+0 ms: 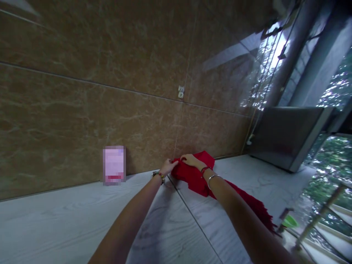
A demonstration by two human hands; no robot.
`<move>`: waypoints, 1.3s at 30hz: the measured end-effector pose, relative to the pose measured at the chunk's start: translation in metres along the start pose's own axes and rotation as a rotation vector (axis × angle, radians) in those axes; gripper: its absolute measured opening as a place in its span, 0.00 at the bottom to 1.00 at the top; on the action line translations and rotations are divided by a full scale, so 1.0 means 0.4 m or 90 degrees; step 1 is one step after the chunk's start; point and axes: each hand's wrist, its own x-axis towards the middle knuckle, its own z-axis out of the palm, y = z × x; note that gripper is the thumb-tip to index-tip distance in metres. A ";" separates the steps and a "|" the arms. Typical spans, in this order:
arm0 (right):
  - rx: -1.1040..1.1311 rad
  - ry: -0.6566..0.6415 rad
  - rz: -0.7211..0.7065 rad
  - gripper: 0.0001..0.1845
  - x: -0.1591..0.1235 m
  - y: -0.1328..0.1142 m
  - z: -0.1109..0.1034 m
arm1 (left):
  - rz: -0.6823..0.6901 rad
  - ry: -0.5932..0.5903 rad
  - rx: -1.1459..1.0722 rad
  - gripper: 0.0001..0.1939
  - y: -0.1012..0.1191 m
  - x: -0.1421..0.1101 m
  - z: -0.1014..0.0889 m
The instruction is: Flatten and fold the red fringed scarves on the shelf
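Note:
A red cloth with a fringed end (198, 183) lies bunched on the light wood-look surface (165, 223), close against the brown tiled wall. My left hand (167, 168) pinches the cloth's left end between thumb and fingers. Just to its right, my right hand (191, 160) has its fingers curled onto the same end of the cloth. My right forearm passes over the middle of the cloth and hides part of it. The fringe trails toward the lower right, beyond that arm.
A blurred pink packet (114, 165) leans on the brown wall (82, 110) at left. A small white figure (180, 91) is on the wall. To the right stands a dark grey box-like appliance (286, 135). Past the surface's right edge are railings (321, 216) and a green object (290, 221).

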 end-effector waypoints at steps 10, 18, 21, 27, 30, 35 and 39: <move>-0.028 0.039 0.083 0.07 0.047 0.075 0.062 | -0.073 0.023 -0.020 0.09 -0.034 0.029 0.052; 0.035 0.156 0.006 0.12 0.005 -0.039 -0.029 | -0.060 0.045 0.130 0.12 -0.044 -0.052 -0.011; 0.085 0.158 -0.055 0.12 -0.023 -0.167 -0.019 | -0.023 0.044 0.237 0.12 -0.074 -0.160 -0.141; 0.210 0.080 -0.224 0.10 -0.074 -0.568 0.100 | 0.026 0.119 0.499 0.11 -0.166 -0.453 -0.524; 0.266 0.050 -0.300 0.10 -0.082 -0.786 0.164 | 0.004 0.199 0.607 0.12 -0.221 -0.579 -0.701; 0.317 0.029 -0.357 0.09 -0.077 -1.050 0.255 | -0.070 0.363 0.720 0.15 -0.293 -0.714 -0.928; 0.340 0.035 -0.363 0.10 -0.048 -1.169 0.304 | -0.102 0.522 0.768 0.18 -0.303 -0.779 -1.058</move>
